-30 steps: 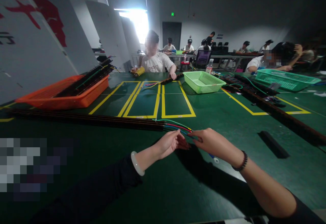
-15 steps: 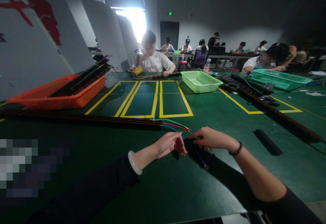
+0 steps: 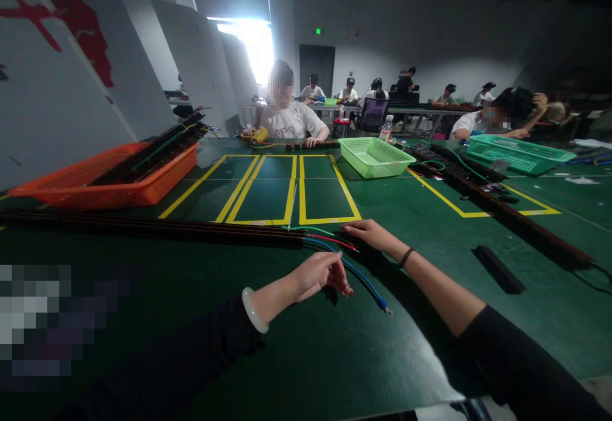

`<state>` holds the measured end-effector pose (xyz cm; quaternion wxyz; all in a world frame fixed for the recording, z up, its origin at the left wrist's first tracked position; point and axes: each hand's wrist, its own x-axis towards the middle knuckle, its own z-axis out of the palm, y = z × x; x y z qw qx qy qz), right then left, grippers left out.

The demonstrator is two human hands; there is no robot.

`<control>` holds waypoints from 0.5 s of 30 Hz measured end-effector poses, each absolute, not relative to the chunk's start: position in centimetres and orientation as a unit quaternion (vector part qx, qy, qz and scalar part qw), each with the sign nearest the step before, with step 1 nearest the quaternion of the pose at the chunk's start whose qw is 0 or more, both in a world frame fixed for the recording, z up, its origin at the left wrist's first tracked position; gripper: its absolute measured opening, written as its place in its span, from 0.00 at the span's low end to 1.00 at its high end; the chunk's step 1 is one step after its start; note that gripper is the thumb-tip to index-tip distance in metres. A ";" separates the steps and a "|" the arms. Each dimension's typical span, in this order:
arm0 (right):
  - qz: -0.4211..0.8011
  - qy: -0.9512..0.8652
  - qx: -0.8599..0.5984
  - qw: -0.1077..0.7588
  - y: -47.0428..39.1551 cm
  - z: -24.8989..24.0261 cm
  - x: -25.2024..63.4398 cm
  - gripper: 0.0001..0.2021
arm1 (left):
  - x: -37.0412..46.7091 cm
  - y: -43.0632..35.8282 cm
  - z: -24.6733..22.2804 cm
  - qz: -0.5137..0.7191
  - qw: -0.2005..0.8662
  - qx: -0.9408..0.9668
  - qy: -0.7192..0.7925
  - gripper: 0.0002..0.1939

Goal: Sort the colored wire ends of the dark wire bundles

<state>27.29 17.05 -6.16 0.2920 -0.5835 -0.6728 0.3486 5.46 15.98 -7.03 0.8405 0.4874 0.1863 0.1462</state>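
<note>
wires in green, red and blue spread from the end of long dark strips, an end lying at eleven o'clock from the left hand. that hand's fingers are bent and bunched close together beside the blue wire; whether they pinch it cannot be told. the wire's ring terminal shows at four o'clock over the bench. at two o'clock, the right hand has its fingers stretched out near the green one's tip; their grip cannot be made out. the light green basket sits at one o'clock, the orange basket at ten, a short black piece at three.
</note>
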 end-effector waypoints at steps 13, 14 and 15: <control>0.458 -0.694 -0.512 0.215 19.3 -5.6 23.2 0.23 | 5.5 15.9 -7.0 0.145 0.844 0.478 0.196 0.19; 0.459 -0.691 -0.513 0.222 19.3 -5.7 23.2 0.23 | 5.5 15.9 -7.0 0.144 0.845 0.477 0.197 0.19; 0.458 -0.689 -0.514 0.227 19.1 -5.6 23.1 0.23 | 5.5 15.9 -7.0 0.145 0.845 0.474 0.198 0.19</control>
